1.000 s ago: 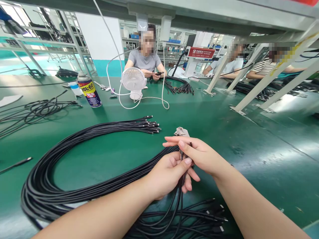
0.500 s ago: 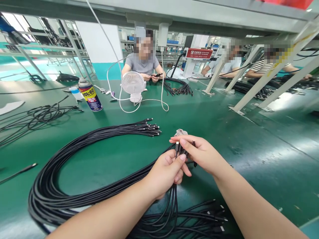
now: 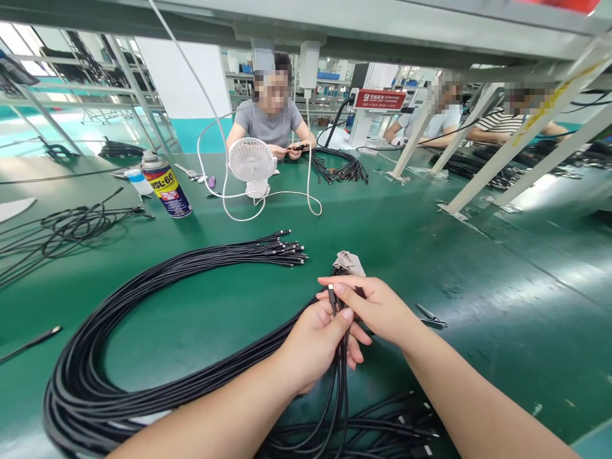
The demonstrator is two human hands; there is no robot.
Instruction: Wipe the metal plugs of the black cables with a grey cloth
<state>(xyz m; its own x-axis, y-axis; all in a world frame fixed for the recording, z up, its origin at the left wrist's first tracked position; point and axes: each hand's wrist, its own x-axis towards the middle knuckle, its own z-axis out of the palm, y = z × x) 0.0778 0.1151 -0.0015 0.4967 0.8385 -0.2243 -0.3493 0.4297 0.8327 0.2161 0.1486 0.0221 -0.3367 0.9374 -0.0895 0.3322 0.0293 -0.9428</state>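
My left hand [image 3: 318, 341] is closed around several black USB cables [image 3: 340, 376], whose lengths hang down below the fist. One connector [image 3: 331, 294] with a bright metal tip stands up between the hands. My right hand [image 3: 382, 312] pinches at this connector end, thumb in front and fingers behind. The other held ends are mostly hidden by the fingers. Just beyond the hands lies a crumpled grey cloth [image 3: 350, 262], by dark cable ends. A large bundle of black cables [image 3: 167, 389] curves round on the left, and more connector ends [image 3: 406, 421] lie below my right forearm.
Tweezers [image 3: 433, 317] lie right of my right wrist. A spray can [image 3: 168, 188], a white fan [image 3: 252, 162] with its cord and tangled cables [image 3: 71, 229] are farther back on the green table [image 3: 478, 268]. A co-worker [image 3: 272, 115] sits opposite; slanted posts [image 3: 482, 153] stand at right.
Both hands have come slightly lower in view, showing more of the grey cloth and the tweezers. The right thumb now sits against the upright connector; other ends seen between the hands are now hidden.
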